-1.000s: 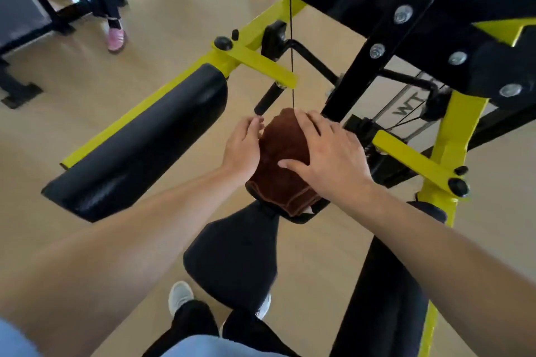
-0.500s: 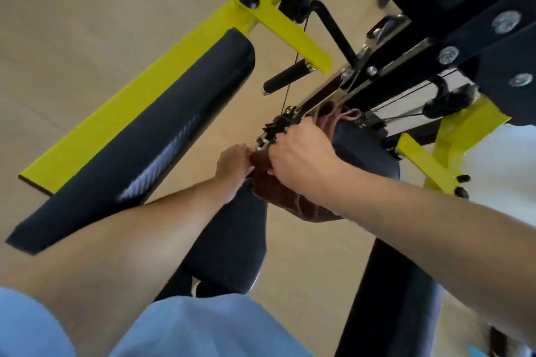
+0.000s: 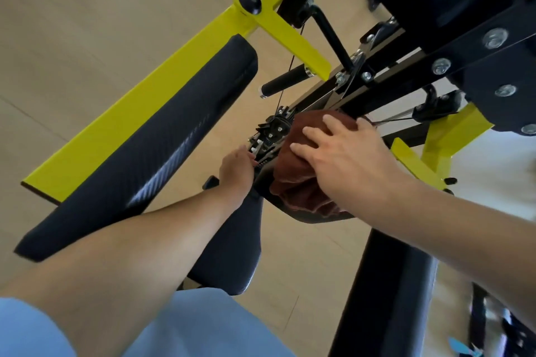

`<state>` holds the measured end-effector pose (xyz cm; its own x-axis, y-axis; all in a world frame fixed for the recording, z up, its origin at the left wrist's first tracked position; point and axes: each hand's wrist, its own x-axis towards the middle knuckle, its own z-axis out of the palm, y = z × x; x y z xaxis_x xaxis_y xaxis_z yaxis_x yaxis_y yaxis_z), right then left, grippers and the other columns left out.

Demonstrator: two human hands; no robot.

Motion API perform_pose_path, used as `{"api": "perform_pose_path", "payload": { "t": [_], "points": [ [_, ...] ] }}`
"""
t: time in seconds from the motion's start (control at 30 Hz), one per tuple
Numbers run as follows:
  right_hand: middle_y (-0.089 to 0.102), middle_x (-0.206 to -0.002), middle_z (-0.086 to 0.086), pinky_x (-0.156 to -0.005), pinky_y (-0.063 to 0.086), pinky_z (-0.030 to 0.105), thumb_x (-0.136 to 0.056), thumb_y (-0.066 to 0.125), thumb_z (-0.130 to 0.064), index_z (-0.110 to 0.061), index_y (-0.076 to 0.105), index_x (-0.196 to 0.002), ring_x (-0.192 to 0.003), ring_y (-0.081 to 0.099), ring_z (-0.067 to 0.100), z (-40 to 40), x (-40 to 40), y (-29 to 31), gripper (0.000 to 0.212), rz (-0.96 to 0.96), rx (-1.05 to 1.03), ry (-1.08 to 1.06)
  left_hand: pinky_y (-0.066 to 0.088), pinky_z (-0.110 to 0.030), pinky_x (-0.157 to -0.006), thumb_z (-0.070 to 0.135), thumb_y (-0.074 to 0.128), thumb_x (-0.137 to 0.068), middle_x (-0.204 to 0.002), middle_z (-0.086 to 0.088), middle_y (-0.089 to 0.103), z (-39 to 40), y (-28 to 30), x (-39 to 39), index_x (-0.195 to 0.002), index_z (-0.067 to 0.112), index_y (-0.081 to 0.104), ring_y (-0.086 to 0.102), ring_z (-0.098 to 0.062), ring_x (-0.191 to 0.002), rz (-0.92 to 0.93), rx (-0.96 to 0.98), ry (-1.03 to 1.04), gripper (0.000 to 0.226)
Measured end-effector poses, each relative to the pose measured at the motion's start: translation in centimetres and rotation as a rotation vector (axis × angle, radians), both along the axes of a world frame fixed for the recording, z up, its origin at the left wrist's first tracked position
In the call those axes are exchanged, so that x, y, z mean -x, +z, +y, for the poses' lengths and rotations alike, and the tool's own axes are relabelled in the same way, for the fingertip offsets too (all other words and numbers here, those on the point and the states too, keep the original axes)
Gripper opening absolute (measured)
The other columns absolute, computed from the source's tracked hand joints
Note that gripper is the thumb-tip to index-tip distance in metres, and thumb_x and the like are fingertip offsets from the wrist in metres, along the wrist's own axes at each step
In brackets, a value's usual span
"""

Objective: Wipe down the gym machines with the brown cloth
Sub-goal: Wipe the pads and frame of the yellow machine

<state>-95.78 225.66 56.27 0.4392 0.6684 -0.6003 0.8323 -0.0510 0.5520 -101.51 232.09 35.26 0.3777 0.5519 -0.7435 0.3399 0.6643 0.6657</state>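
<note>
The brown cloth [image 3: 298, 182] lies bunched on the black chest pad [image 3: 307, 219] of a yellow-and-black gym machine [image 3: 162, 78]. My right hand [image 3: 345, 159] presses flat on top of the cloth, fingers spread and fairly straight. My left hand [image 3: 236, 172] is at the pad's left edge, beside the metal adjuster mechanism [image 3: 272, 130]; its fingers reach under or behind the edge and are hidden.
A long black arm pad [image 3: 145, 148] on a yellow bar runs to the left. A black grip handle [image 3: 285, 82] and a thin cable [image 3: 293, 58] hang above the hands. The black seat [image 3: 232, 255] sits below, another black pad [image 3: 383, 293] at the right. Wooden floor lies all round.
My right hand has opened from a grip to a flat press and slid up along the cloth. The view has moved closer; my left hand stays at the pad's left edge.
</note>
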Motion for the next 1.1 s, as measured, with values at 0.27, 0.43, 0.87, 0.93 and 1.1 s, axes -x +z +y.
{"api": "perform_pose_path", "payload": {
  "t": [0.27,0.43,0.87,0.93,1.1],
  "points": [
    [0.069,-0.109,0.015,-0.103,0.041,0.061,-0.101,0.045,-0.041,-0.01,0.065,-0.102,-0.11,0.062,0.038,3.0,2.7,-10.6,0.037,-0.133,0.358,0.311,0.051,-0.04,-0.086,0.025,0.032,-0.106,-0.106,-0.011,0.073,0.9,-2.4,2.1,-0.108,0.009,0.069,0.066,-0.021,-0.094,0.102,0.032,0.055,0.04],
    [0.068,-0.122,0.01,-0.098,0.042,0.052,-0.099,0.046,-0.051,-0.021,0.065,-0.128,-0.114,0.06,0.034,1.8,2.2,-12.1,0.046,-0.048,0.248,0.418,0.053,-0.033,-0.08,0.023,0.029,-0.108,-0.113,-0.009,0.071,1.3,-2.3,3.2,-0.117,0.006,0.065,0.067,-0.021,-0.097,0.158,0.017,0.084,0.041],
    [0.009,-0.172,-0.003,-0.096,0.051,0.043,-0.106,0.042,-0.041,-0.038,0.002,-0.162,-0.156,0.019,0.024,-9.3,-4.5,-0.3,0.068,0.223,-0.584,-0.169,0.049,-0.046,-0.085,0.034,0.042,-0.099,-0.087,-0.004,0.068,-1.2,15.8,-5.9,-0.088,0.013,0.063,0.062,-0.022,-0.088,-0.298,-0.817,-0.116,0.032],
    [0.013,-0.171,-0.006,-0.104,0.049,0.053,-0.103,0.044,-0.051,-0.039,0.003,-0.162,-0.155,0.019,0.024,-12.2,-4.8,-1.3,0.073,0.292,-0.7,-0.33,0.048,-0.044,-0.08,0.033,0.041,-0.1,-0.085,-0.005,0.068,-2.2,16.9,-6.6,-0.087,0.01,0.062,0.06,-0.021,-0.083,-0.332,-1.003,-0.299,0.033],
    [0.009,-0.171,-0.009,-0.091,0.053,0.047,-0.103,0.051,-0.044,-0.041,0.001,-0.162,-0.142,0.045,0.03,-17.9,-3.9,-3.5,0.078,0.358,-0.956,-0.565,0.049,-0.037,-0.081,0.043,0.033,-0.104,-0.101,-0.003,0.073,-6.7,16.6,-8.4,-0.105,0.024,0.069,0.067,-0.026,-0.093,0.032,-1.484,-0.979,0.041]
  ]
}}
